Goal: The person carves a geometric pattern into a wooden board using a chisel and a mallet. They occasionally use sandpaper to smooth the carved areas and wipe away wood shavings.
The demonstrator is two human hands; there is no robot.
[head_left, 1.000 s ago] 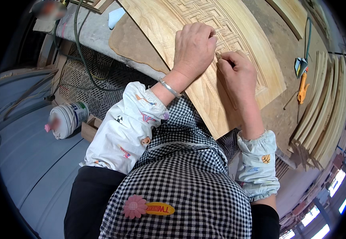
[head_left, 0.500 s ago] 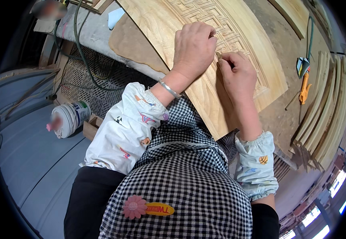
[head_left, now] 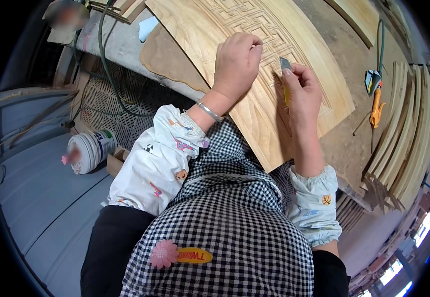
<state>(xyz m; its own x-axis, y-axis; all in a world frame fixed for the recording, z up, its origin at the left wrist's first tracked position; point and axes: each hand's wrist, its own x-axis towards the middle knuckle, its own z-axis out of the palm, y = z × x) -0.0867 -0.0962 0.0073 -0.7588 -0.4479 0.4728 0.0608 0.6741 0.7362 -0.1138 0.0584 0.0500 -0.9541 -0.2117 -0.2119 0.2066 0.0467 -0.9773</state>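
A pale wooden panel [head_left: 185, 37] carved with a raised geometric fretwork pattern lies aslant on the bench in front of me. My left hand [head_left: 237, 59] rests over the panel beside the carving. Its fingers are curled closed, and whatever they may hold is hidden. To the right, my right hand [head_left: 305, 99] pinches a small flat tool [head_left: 285, 64] between thumb and fingers. The tool has a grey, slant-topped end pointing away from me and a yellow strip showing below the thumb; its exact kind is unclear. It is held just over the carved area.
An orange-handled tool [head_left: 377, 111] with a green hose lies on the bench at right, near a stack of curved wooden strips [head_left: 398, 143]. A white bucket [head_left: 93, 148] stands at lower left. A green cable [head_left: 103, 59] hangs over the bench's left edge.
My right hand has turned upward and moved slightly away from my left hand, bringing the flat tool into sight. My left hand has shifted a little left and stays closed.
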